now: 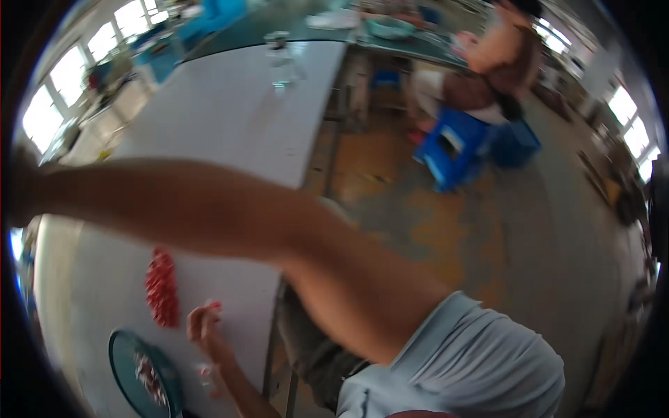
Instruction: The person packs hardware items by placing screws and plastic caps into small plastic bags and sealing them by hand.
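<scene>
My left hand [205,330] is over the pale table, with its fingers pinched on a small red piece [214,306]. Beside it lies an elongated heap of small red pieces [162,289]. Below the heap is a teal round basin [115,348] holding small white and reddish pieces [150,380]. Near my left wrist are a few small whitish and red bits [205,373], too blurred to name. My right arm stretches across the view to the left edge. There my right hand [25,184] is dark, smeared and partly cut off, so its fingers do not show.
The long pale table [188,125] runs away from me, with a clear container [280,63] at its far end. A co-worker [505,56] sits beyond the aisle, near blue stools [453,146] and a blue bin [516,144]. A pale green basin [390,28] stands on the far table.
</scene>
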Tool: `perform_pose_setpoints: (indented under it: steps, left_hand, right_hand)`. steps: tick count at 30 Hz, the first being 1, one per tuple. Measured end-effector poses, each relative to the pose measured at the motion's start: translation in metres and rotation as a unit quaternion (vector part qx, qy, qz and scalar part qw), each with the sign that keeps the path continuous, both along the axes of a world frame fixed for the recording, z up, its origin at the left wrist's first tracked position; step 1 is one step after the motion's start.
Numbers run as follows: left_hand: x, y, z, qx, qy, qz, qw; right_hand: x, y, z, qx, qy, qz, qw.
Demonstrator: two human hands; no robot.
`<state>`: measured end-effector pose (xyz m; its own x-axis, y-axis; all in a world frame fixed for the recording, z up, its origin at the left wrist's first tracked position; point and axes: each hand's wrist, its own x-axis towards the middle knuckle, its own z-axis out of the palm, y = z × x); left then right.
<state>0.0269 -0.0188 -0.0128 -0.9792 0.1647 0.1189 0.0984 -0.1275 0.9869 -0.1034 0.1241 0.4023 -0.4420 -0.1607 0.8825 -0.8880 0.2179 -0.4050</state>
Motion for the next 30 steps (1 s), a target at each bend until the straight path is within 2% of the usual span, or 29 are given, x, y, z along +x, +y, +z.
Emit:
perform_pose_setpoints:
  steps: [1,2,4,5,6,8,11,13,16,17,18,20,21,24,25,26,30]
  left_hand:
    - [0.004,-0.003,0.001,-0.002,-0.013,-0.031,0.999]
    - [0.006,-0.007,0.005,0.000,-0.025,-0.024,0.999]
    - [0.004,0.006,0.012,0.013,-0.027,0.011,0.999]
    - [0.002,0.005,0.008,0.037,-0.016,-0.005,0.999]
    - [0.002,0.002,0.007,0.059,-0.005,-0.021,0.998]
    - [0.007,0.006,0.012,0.061,0.005,-0.029,0.998]
    - [0.005,0.009,0.009,0.051,-0.001,-0.045,0.998]
    - [0.006,0.005,0.003,0.028,-0.019,-0.046,0.998]
    - [0.004,0.006,0.016,-0.069,-0.023,-0.022,0.997]
    - [0.006,0.010,0.025,-0.053,-0.027,-0.034,0.998]
    - [0.008,0.010,0.032,-0.085,-0.056,-0.017,0.995]
    - [0.001,0.004,0.021,-0.054,-0.057,-0.033,0.996]
    - [-0.001,0.006,0.018,-0.043,-0.065,-0.027,0.997]
    - [-0.002,0.005,0.012,0.002,-0.093,-0.026,0.995]
    - [0.002,0.006,0.015,0.036,-0.101,-0.043,0.993]
    - [0.001,0.007,0.014,0.043,-0.097,-0.043,0.993]
    - [-0.003,0.003,0.008,0.043,-0.090,-0.031,0.995]
  right_hand:
    - [-0.029,-0.022,0.001,0.001,0.231,-0.114,0.966]
    - [-0.058,-0.043,-0.032,0.010,0.227,-0.127,0.965]
    - [-0.062,-0.053,-0.115,0.156,0.132,-0.140,0.969]
    - [-0.015,-0.028,-0.164,0.128,0.075,-0.024,0.989]
    - [0.027,-0.001,-0.202,0.244,-0.044,-0.036,0.968]
    - [0.067,0.039,-0.278,0.163,-0.140,-0.014,0.977]
    - [0.104,0.078,-0.343,0.111,-0.346,-0.033,0.931]
    - [0.125,0.087,-0.360,0.111,-0.402,-0.019,0.909]
    - [0.135,0.087,-0.376,0.027,-0.457,0.030,0.889]
    - [0.134,0.083,-0.386,0.005,-0.443,0.039,0.896]
    - [0.131,0.078,-0.398,-0.049,-0.441,0.072,0.893]
    - [0.137,0.074,-0.386,-0.039,-0.498,0.052,0.865]
    - [0.134,0.072,-0.389,-0.067,-0.512,0.085,0.852]
    - [0.131,0.068,-0.400,-0.050,-0.520,0.084,0.848]
    - [0.136,0.066,-0.404,-0.084,-0.512,0.092,0.850]
    - [0.132,0.067,-0.407,-0.121,-0.504,0.099,0.849]
    - [0.133,0.066,-0.391,-0.121,-0.524,0.100,0.837]
